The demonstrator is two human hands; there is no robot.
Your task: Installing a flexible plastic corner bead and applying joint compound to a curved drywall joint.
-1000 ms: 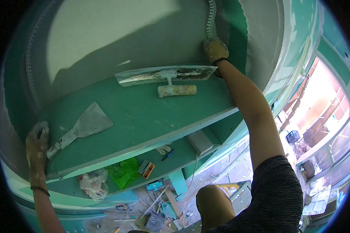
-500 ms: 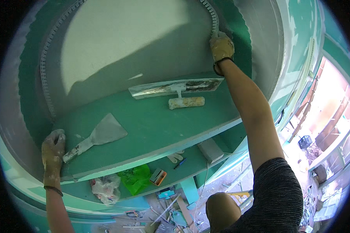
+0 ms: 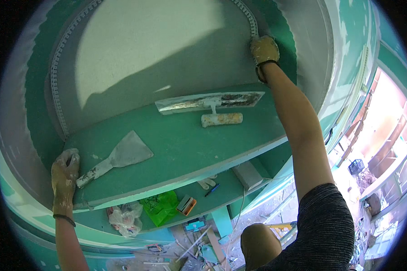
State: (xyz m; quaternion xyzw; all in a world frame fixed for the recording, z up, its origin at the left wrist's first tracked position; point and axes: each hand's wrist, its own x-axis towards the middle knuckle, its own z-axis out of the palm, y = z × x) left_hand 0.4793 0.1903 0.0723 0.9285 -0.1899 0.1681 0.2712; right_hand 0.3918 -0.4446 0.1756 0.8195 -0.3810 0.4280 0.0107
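Note:
A white perforated strip (image 3: 54, 86), bent into an arch, runs around the grey back panel of a green niche. My right hand (image 3: 265, 49), in a dirty tan glove, is closed on the strip's right side. My left hand (image 3: 65, 170), gloved too, is at the left end of the green shelf (image 3: 176, 144), just below the strip's lower left end. Its fingers are curled together; what they hold, if anything, is hidden. Beside it lies a wide putty knife (image 3: 130, 151), handle toward the hand. A long finishing trowel (image 3: 239, 98) rests against the back panel, its roller-like handle on the shelf.
A lower ledge holds a clear plastic bag (image 3: 125, 219), a green bag (image 3: 160, 207), a small orange-and-grey box (image 3: 186, 205), a blue pen (image 3: 212, 190), a white glove (image 3: 207, 183) and a grey block (image 3: 247, 176). Scraps and a yellow ladder part (image 3: 282, 226) are below. My knee (image 3: 257, 244) shows there.
The whole scene has shifted slightly to the right in view. My right hand has turned a little, its fingers more curled in. My left hand stays at the shelf's left end.

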